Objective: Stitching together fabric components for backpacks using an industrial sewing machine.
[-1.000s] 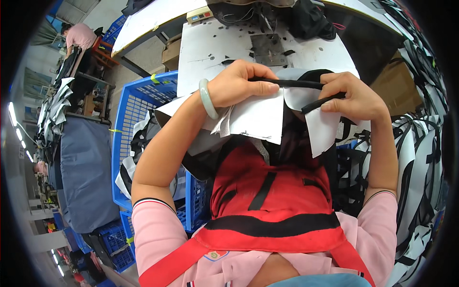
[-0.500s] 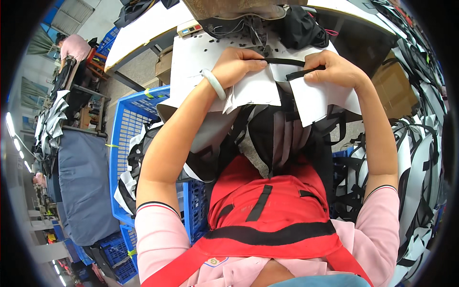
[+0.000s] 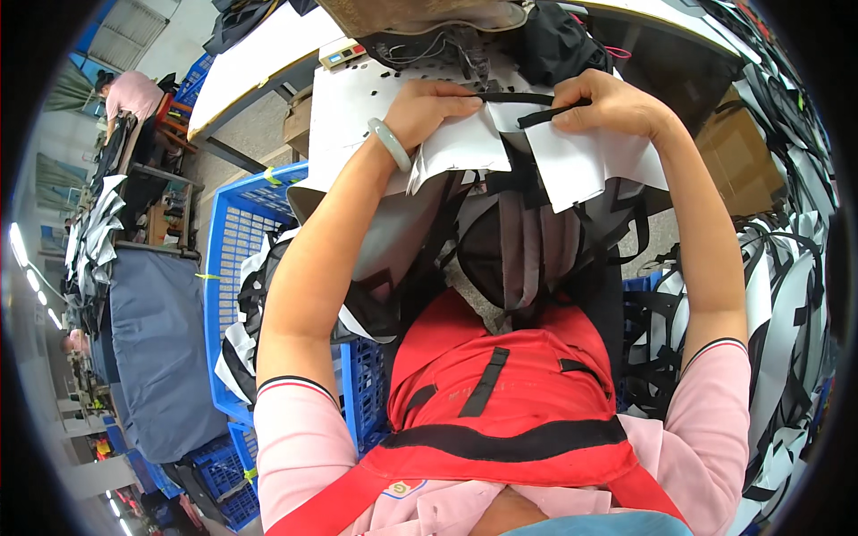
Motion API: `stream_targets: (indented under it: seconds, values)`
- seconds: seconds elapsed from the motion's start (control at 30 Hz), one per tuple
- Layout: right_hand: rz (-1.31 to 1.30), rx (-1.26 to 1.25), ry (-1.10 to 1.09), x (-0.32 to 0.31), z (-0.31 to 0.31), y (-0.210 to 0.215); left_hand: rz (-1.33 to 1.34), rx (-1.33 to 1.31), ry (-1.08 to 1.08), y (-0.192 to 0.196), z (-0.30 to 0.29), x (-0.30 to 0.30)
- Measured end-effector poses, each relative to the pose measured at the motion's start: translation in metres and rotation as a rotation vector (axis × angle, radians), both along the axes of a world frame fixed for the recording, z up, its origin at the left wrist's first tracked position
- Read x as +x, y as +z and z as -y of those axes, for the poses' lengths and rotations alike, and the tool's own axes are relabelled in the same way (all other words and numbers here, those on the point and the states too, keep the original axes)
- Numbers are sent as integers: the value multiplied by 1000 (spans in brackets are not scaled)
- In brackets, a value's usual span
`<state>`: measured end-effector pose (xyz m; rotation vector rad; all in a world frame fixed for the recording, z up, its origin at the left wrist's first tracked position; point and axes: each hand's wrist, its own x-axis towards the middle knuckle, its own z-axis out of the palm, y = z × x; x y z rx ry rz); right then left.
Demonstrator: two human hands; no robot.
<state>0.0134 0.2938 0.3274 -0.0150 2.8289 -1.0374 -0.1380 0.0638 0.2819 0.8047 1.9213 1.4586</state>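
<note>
My left hand (image 3: 427, 112) pinches a white-backed fabric panel (image 3: 460, 147) at its black-trimmed top edge, thumb on top. A black strip (image 3: 514, 97) runs from there across to my right hand (image 3: 608, 103), whose thumb and fingers are closed on a second white-backed flap (image 3: 567, 161) with black edging. The two flaps hang side by side over the near edge of the white tabletop, with a gap between them. Below them a black and grey bag part (image 3: 527, 241) hangs above my lap. The fingertips under the cloth are partly hidden.
Small black scraps lie on the white tabletop (image 3: 340, 107) beneath a brown machine part (image 3: 420, 16). A blue crate (image 3: 219, 295) with fabric pieces stands at my left. Hanging bag pieces (image 3: 760, 295) and a cardboard box (image 3: 737, 161) are at right. Another person (image 3: 134, 94) works far left.
Both hands, still gripping the fabric, have shifted slightly up and left in the picture. The flaps have moved with them; the grip looks the same.
</note>
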Motion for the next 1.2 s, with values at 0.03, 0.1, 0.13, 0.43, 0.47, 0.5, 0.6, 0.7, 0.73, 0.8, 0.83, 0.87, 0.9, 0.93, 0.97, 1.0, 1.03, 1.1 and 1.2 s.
stream_targets:
  seconds: [0.03,0.1,0.13,0.43,0.47,0.5,0.6,0.7,0.73,0.8,0.83,0.87,0.9,0.93,0.97,1.0,1.03,1.1,1.2]
  values:
    - [24,-12,2,-1,0,0,-15,-12,11,0,0,-1]
    - [50,-24,9,-3,-1,0,-24,-16,9,1,0,-1]
    - [11,-21,1,-3,-1,-1,-41,-6,7,1,-1,-1]
    - [2,-6,2,-9,-9,-3,-40,20,21,1,-4,-3]
    - [-17,-6,-10,-10,-11,-4,-35,9,14,0,-6,-5]
    - [3,5,-21,-12,-12,-5,-58,8,20,-1,-6,-7]
    - [35,-33,-60,-20,-14,-6,-88,0,23,-2,-12,-16]
    - [5,-30,-150,-27,-14,-5,-99,-4,23,-3,-16,-25]
    - [3,-27,-152,-27,-13,-4,-107,-10,41,-3,-16,-26]
    - [52,-26,-178,-26,-12,-3,-120,17,23,-5,-15,-26]
    - [54,-49,-148,-21,-11,-4,-130,19,39,-5,-15,-24]
    - [-11,6,-182,-15,-12,-5,-133,38,13,-6,-14,-23]
    - [-83,83,-202,-14,-11,-5,-83,47,19,-6,-13,-21]
    - [-71,63,-215,-10,-12,-6,-27,53,37,-7,-10,-20]
    - [-45,56,-183,-10,-14,-5,-29,57,27,-6,-8,-20]
    - [-30,43,-157,-9,-15,-5,-48,73,48,-6,-4,-20]
    - [-26,55,-154,-4,-16,-5,-76,105,58,-4,0,-22]
    - [-18,-54,-157,8,-15,-8,-114,63,104,0,20,-24]
    - [-215,-87,-54,50,3,-26,-287,-45,105,-2,54,-10]
